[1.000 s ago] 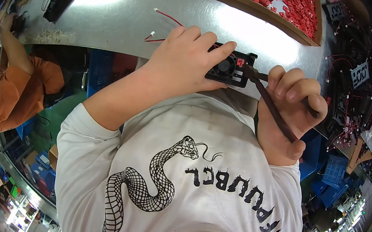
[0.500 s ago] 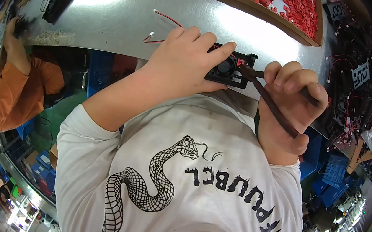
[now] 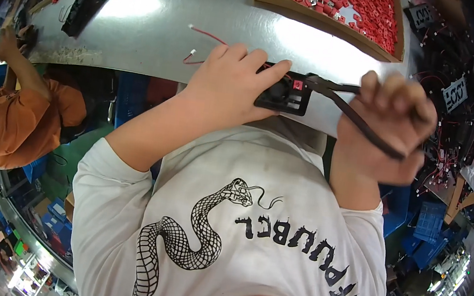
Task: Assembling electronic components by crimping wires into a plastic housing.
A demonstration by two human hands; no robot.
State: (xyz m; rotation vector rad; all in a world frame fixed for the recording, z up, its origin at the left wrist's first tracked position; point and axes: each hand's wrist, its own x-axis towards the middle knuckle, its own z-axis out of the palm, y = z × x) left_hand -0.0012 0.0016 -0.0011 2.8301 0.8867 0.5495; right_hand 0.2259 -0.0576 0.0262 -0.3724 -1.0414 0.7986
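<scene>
My left hand (image 3: 230, 77) grips a black plastic housing (image 3: 298, 105) from its left side, close to the table's near edge. Partly under my fingers is a small black fan (image 3: 277, 92) in the housing. A small red part (image 3: 297, 85) sits in it, right of the fan. Two thin wires with white plugs (image 3: 193, 53) stick out beyond my left hand. In my right hand (image 3: 395, 122), blurred by motion, are dark-handled pliers (image 3: 362, 124) with the handles spread. Their jaws lie over the housing's right end; I cannot tell whether they touch it.
A cardboard tray (image 3: 327, 19) of small red parts stands at the far right of the metal table (image 3: 161, 40). Black assemblies with wires (image 3: 450, 125) are heaped at the right. Another black assembly (image 3: 86, 8) lies at the far left, near a person in orange (image 3: 18, 117).
The plier jaws have moved off the red part toward the housing's right end. My right hand has shifted right, and its fingers have loosened. My left hand still grips the housing.
</scene>
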